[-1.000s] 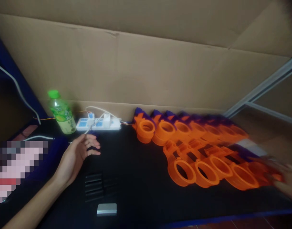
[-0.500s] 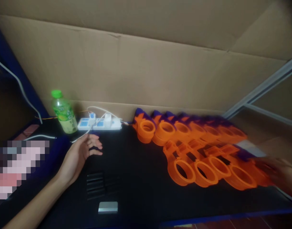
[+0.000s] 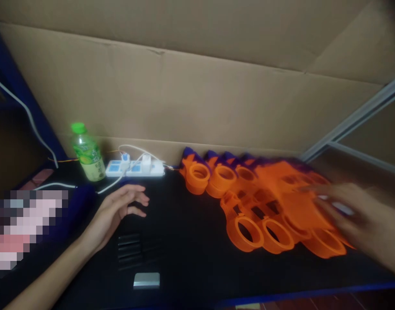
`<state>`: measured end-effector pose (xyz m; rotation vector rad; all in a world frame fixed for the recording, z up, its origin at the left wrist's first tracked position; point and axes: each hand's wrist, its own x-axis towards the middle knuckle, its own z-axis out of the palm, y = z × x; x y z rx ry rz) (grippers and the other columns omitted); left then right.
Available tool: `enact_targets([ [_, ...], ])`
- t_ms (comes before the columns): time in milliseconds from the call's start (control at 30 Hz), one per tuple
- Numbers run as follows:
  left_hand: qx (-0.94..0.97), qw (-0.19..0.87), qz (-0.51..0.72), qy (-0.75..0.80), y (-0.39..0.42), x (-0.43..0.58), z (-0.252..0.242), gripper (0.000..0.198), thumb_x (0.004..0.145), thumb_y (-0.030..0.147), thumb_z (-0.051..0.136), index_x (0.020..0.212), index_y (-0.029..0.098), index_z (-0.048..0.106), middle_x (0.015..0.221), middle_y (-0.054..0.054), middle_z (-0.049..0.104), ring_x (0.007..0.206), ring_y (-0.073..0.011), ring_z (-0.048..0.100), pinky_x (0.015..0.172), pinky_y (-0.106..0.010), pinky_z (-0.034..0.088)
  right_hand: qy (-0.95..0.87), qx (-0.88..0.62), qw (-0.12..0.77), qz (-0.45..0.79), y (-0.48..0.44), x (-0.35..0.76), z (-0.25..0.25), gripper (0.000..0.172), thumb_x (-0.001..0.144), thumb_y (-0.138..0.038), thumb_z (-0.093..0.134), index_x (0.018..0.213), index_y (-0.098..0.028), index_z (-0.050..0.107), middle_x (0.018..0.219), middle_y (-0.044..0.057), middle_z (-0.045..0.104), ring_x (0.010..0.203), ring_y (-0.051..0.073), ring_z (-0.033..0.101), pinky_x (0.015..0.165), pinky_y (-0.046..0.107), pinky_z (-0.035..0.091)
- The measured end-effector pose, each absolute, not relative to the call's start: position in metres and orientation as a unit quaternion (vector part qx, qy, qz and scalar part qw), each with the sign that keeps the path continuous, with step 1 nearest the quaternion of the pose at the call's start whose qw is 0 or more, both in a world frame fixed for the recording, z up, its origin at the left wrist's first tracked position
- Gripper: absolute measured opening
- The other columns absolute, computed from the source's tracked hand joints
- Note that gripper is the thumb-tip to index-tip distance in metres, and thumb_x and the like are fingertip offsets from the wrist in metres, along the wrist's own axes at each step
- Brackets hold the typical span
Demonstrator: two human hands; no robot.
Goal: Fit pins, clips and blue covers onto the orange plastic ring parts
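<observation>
My right hand (image 3: 355,211), smeared by motion, grips an orange plastic tape dispenser (image 3: 296,196) above the right side of the table. Beneath it stand more tape dispensers with round rings; one at the front (image 3: 245,234) shows clearly. Along the cardboard wall runs a back row with dark blue ends, a ringed dispenser (image 3: 197,176) at its left. My left hand (image 3: 124,204) hovers over the black tabletop with fingers apart, holding nothing. Nearest to it are the white power strip (image 3: 158,168) and several thin black strips (image 3: 129,249).
A green-capped drink bottle (image 3: 89,157) stands left of the power strip, with white cables (image 3: 57,185) around it. A small silver block (image 3: 146,280) lies near the front edge. Cardboard (image 3: 184,94) walls the back; a metal frame bar (image 3: 352,116) slants at right.
My right hand has come in from the right edge, carrying a blurred orange tape dispenser leftward over the others. My left hand has shifted slightly right, still open.
</observation>
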<state>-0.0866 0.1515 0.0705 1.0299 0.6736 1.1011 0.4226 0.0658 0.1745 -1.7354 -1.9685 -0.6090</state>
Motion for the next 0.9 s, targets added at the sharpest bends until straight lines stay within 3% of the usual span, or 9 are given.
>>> enact_targets([
  [133,0.513,0.719,0.404,0.238,0.140,-0.082,0.078,0.057,0.083,0.032,0.074,0.137,0.024,0.060,0.137,-0.019,0.061,0.131,-0.0380,0.052,0.101,-0.054,0.048,-0.795,-0.513,0.323,-0.027,0.075,0.279,0.156,0.022,0.098,-0.037,0.054,0.101,-0.024,0.071,0.099,0.010,0.071,0.091,0.021,0.067,0.080,0.036,0.055],
  [200,0.509,0.745,0.383,0.200,0.136,-0.078,0.078,0.067,0.077,0.031,0.081,0.139,0.027,0.057,0.144,-0.017,0.056,0.136,-0.0380,0.047,0.106,-0.054,0.044,-0.812,-0.471,0.335,0.081,0.080,0.224,0.142,0.016,0.096,-0.027,0.056,0.104,-0.025,0.070,0.097,0.006,0.072,0.088,0.018,0.067,0.079,0.032,0.056],
  [300,0.468,0.763,0.391,0.216,0.134,-0.075,0.073,0.057,0.077,0.033,0.080,0.131,0.026,0.063,0.141,-0.017,0.059,0.130,-0.0382,0.055,0.102,-0.051,0.048,-0.821,-0.421,0.322,0.210,0.087,0.172,0.124,0.016,0.095,-0.024,0.059,0.106,-0.024,0.071,0.102,0.005,0.071,0.092,0.015,0.067,0.082,0.028,0.057],
  [367,0.426,0.758,0.413,0.272,0.137,-0.076,0.071,0.043,0.084,0.038,0.074,0.122,0.021,0.068,0.125,-0.019,0.070,0.112,-0.0363,0.067,0.091,-0.047,0.055,-0.818,-0.408,0.315,0.257,0.088,0.155,0.116,0.019,0.094,-0.026,0.061,0.112,-0.024,0.070,0.103,0.003,0.070,0.085,0.013,0.067,0.075,0.024,0.057],
  [433,0.385,0.727,0.461,0.334,0.142,-0.081,0.070,0.036,0.086,0.042,0.070,0.113,0.018,0.069,0.100,-0.017,0.077,0.087,-0.0310,0.075,0.075,-0.040,0.060,-0.812,-0.415,0.326,0.248,0.083,0.147,0.107,0.020,0.096,-0.025,0.059,0.114,-0.023,0.068,0.101,0.003,0.070,0.078,0.010,0.066,0.069,0.021,0.055],
  [567,0.333,0.659,0.556,0.382,0.153,-0.092,0.074,0.035,0.085,0.047,0.069,0.106,0.019,0.068,0.068,-0.006,0.073,0.055,-0.0205,0.069,0.053,-0.029,0.056,-0.878,-0.374,0.282,0.101,0.055,0.141,0.071,0.017,0.097,-0.023,0.054,0.108,-0.020,0.067,0.094,0.004,0.069,0.085,0.014,0.063,0.068,0.023,0.051],
  [733,0.350,0.630,0.573,0.391,0.154,-0.095,0.077,0.034,0.085,0.049,0.069,0.101,0.018,0.068,0.062,-0.004,0.070,0.053,-0.0200,0.068,0.053,-0.028,0.056,-0.923,-0.336,0.176,-0.062,0.025,0.134,0.016,0.026,0.090,-0.022,0.058,0.114,-0.016,0.063,0.085,0.005,0.063,0.074,0.018,0.056,0.052,0.027,0.041],
  [900,0.365,0.619,0.569,0.400,0.152,-0.091,0.076,0.035,0.084,0.048,0.070,0.103,0.019,0.067,0.064,-0.004,0.070,0.054,-0.0197,0.067,0.051,-0.028,0.055,-0.923,-0.319,0.205,-0.071,0.024,0.135,0.002,0.020,0.091,-0.017,0.051,0.107,-0.018,0.063,0.085,0.005,0.062,0.072,0.017,0.052,0.051,0.026,0.036],
])
